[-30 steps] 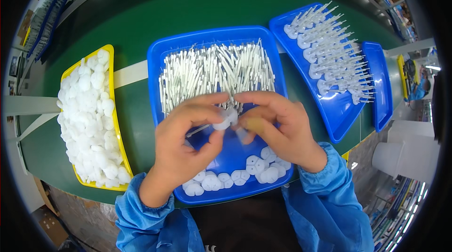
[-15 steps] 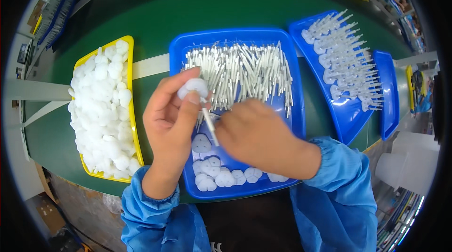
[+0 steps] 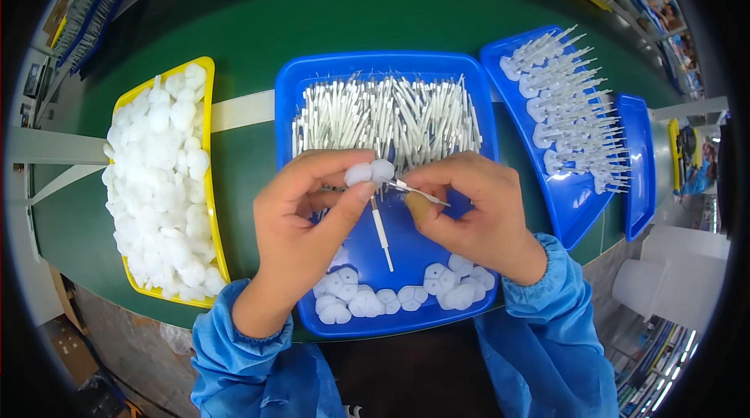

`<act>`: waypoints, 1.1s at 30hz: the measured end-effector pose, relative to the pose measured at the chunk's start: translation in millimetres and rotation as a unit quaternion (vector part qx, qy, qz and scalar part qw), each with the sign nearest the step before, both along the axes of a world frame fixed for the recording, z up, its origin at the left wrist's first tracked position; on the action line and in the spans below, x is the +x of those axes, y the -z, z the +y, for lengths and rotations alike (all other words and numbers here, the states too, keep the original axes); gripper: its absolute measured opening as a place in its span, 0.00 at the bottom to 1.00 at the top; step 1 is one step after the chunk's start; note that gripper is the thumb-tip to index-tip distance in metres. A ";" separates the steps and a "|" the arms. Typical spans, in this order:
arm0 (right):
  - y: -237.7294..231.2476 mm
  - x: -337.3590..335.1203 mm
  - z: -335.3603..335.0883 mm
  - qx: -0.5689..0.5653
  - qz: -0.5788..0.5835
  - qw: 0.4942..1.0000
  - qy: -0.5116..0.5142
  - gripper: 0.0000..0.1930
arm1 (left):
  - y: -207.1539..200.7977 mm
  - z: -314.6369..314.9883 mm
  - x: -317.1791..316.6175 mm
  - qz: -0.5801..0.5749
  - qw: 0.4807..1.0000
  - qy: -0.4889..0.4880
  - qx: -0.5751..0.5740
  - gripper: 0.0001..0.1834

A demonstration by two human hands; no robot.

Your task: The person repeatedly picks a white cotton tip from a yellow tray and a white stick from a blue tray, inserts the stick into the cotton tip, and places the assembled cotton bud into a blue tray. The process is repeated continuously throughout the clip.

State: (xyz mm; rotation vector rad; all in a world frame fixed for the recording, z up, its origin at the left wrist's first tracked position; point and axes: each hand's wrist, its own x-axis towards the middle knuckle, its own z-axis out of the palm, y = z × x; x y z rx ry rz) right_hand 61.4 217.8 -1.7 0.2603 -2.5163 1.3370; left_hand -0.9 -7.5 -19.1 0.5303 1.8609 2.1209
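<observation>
Between thumb and fingers, my left hand (image 3: pixel 301 215) pinches a white lobed plastic disc (image 3: pixel 361 174). One white rod (image 3: pixel 382 237) hangs down below the disc and seems attached to it. My right hand (image 3: pixel 484 211) is closed on a second thin white rod (image 3: pixel 420 194), one end of which meets the disc's right side. Whether that end sits inside a hole is too small to tell. Both hands are over a blue tray (image 3: pixel 344 62). A pile of white rods (image 3: pixel 391 117) fills its far half, and several lobed discs (image 3: pixel 367 303) lie along its near edge.
To the left stands a yellow-rimmed tray (image 3: pixel 208 105) heaped with white discs (image 3: pixel 160 191). At the right, another blue tray (image 3: pixel 562 219) carries rows of discs with rods attached (image 3: pixel 566 105); a narrower blue tray (image 3: pixel 642 168) adjoins it. All rest on a green table (image 3: pixel 375 16).
My right hand has come up from the tray and now holds a second rod against the disc. My left hand has shifted slightly right and lower, still pinching the disc.
</observation>
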 end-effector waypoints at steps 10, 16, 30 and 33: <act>0.5 5.7 0.4 -0.088 -0.052 0.995 0.012 0.11 | -6.0 4.5 0.5 -0.017 1.000 0.008 0.023 0.15; -8.1 7.5 0.7 -0.041 -0.077 0.996 0.027 0.10 | -2.6 5.7 2.1 0.015 1.000 -0.022 -0.003 0.18; -5.5 -0.5 -7.7 -0.110 -0.158 0.981 0.021 0.04 | -2.4 13.7 6.9 0.073 0.994 -0.042 -0.064 0.17; -12.3 -3.6 -9.7 -0.147 -0.217 0.965 0.021 0.05 | -2.3 13.1 7.1 0.060 0.995 -0.043 -0.072 0.16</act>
